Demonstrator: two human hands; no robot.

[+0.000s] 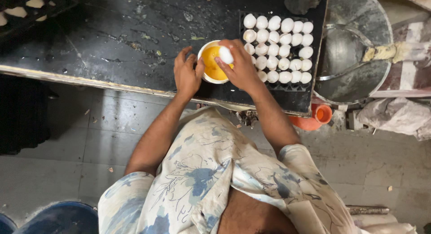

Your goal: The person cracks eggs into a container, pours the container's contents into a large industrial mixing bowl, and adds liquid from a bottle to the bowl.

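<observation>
A white egg (pixel 226 55) is sitting pinched in the fingers of the right hand (pixel 241 67), its long axis tilting from upper left to lower right, directly over a white bowl (pixel 205 48) of yellow liquid. The left hand (pixel 187 74) is resting against the bowl's left rim, fingers loosely spread. Just right, a dark tray (pixel 278 86) is holding rows of white eggs (pixel 284 50) on the black table (pixel 112 41).

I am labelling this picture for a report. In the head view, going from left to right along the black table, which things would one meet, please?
Left hand → white bowl of yolk → right hand holding a white egg → egg tray → big metal basin.
</observation>
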